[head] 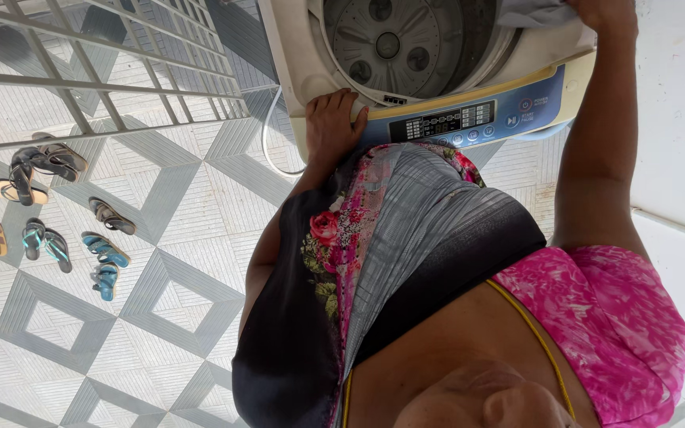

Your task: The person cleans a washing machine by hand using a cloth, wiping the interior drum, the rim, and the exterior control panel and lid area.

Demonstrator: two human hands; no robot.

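A top-loading washing machine (pixel 295 47) stands in front of me with its lid up, and the grey drum (pixel 390 43) is in view. My left hand (pixel 331 119) rests on the machine's front rim, left of the blue control panel (pixel 469 119), fingers laid over the edge and holding nothing. My right hand (pixel 606 12) reaches to the far right of the tub at the frame's top edge and grips a grey cloth (pixel 533 12) lying over the rim. A grey, black and floral pink garment (pixel 406 238) drapes down my front.
Several pairs of sandals (pixel 49 202) lie on the patterned grey and white tile floor (pixel 160 317) to the left. A metal grille (pixel 105 71) runs along the upper left. A white hose (pixel 267 143) hangs by the machine. A white wall (pixel 675 119) is on the right.
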